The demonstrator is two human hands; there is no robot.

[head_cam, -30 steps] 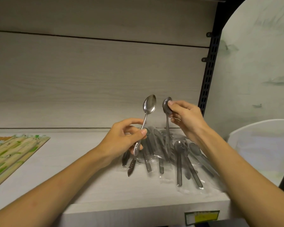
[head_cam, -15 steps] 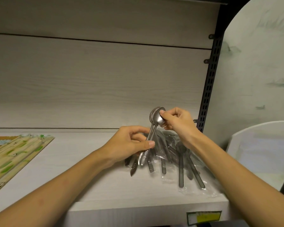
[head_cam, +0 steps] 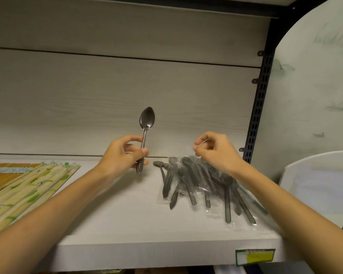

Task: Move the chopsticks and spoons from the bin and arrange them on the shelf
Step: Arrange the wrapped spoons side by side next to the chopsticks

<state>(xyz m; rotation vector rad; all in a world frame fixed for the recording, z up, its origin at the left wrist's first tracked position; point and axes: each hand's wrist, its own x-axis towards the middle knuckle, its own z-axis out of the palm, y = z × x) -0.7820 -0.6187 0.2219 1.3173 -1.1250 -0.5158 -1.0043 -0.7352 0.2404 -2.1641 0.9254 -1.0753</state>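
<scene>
Pale wooden shelf (head_cam: pixel 127 224) carries a pile of wrapped spoons (head_cam: pixel 202 186) at right. Left hand (head_cam: pixel 123 157) grips an upright spoon (head_cam: pixel 146 133) by its handle; right hand (head_cam: pixel 216 153), fingers curled, seemingly holds nothing.

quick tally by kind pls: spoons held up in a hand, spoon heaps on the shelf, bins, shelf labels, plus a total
shiny metal spoon held upright in the left hand: 1 in view
heap of grey spoons in clear wrappers on the pale shelf: 1, too overlapped to count singly
white plastic bin: 1
green and yellow shelf label: 1
total: 4
</scene>
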